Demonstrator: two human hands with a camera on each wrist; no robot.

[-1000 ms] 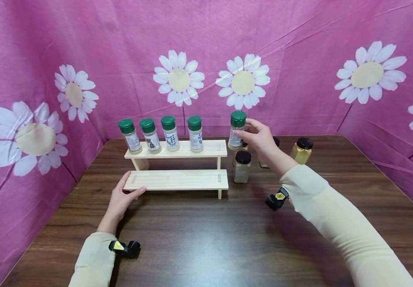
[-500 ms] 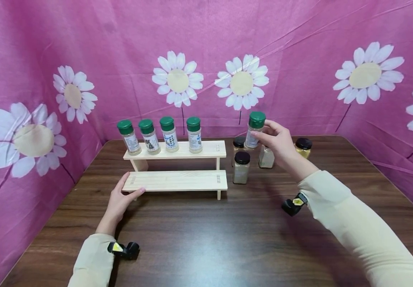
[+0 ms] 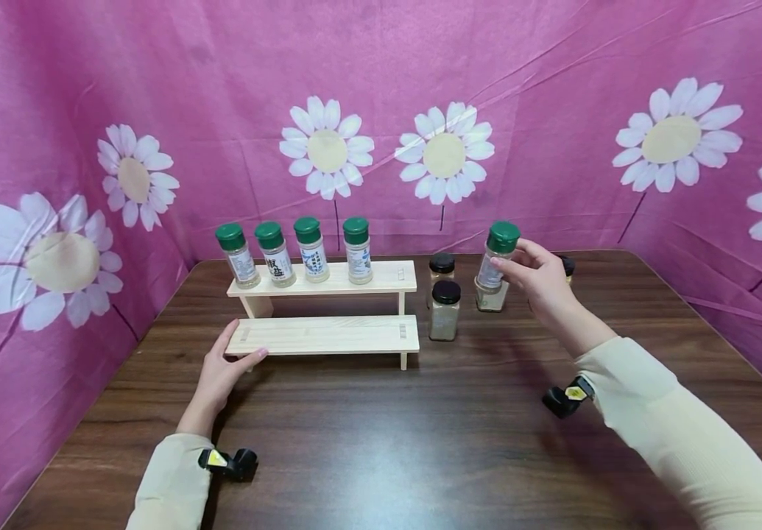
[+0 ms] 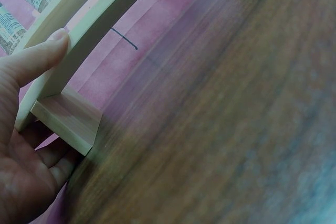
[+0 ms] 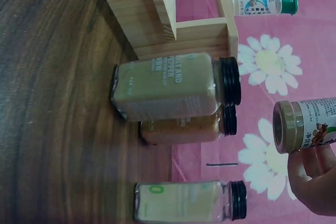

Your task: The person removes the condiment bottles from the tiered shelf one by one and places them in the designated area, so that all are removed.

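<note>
At the left end of the two-step wooden rack (image 3: pixel 324 335), my left hand (image 3: pixel 218 368) grips the lower shelf. The left wrist view shows my thumb on the edge of the wooden shelf (image 4: pixel 97 27) and the other fingers around its end by the leg. My right hand (image 3: pixel 542 287) pinches a green-capped spice jar (image 3: pixel 489 272) off the table, slightly tilted. In the head view it overlaps a black-capped square jar (image 3: pixel 490 299) behind it. The right wrist view shows the base of the held spice jar (image 5: pixel 310 123) and my right fingers (image 5: pixel 307 179) against it.
Several green-capped spice jars (image 3: pixel 277 261) stand along the upper shelf. Right of the rack, a black-capped pepper jar (image 3: pixel 444 313) stands before another black-capped jar (image 3: pixel 442 266). A further black-capped jar (image 3: pixel 568 266) is mostly hidden by my right hand. A pink flowered cloth (image 3: pixel 381 66) hangs behind the table.
My right hand has carried the green-capped spice jar rightward from beside the upper shelf, then lower, over the black-capped jars. My left hand stays on the rack.
</note>
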